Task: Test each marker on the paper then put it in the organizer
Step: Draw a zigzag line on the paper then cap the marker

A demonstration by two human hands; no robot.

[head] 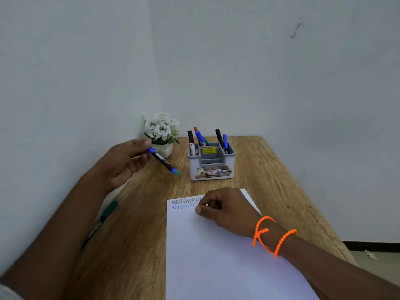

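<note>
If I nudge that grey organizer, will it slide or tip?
The organizer looks like light plastic on smooth wood, so it would probably slide. The markers stand tall and lean, so a high push might tip it.

Bare table is left open between the paper and the organizer. The organizer's side compartments are crowded by upright markers; its centre well is clear. At its 9 o'clock the approach is narrowed by a flower pot and the left hand with a marker.
</note>
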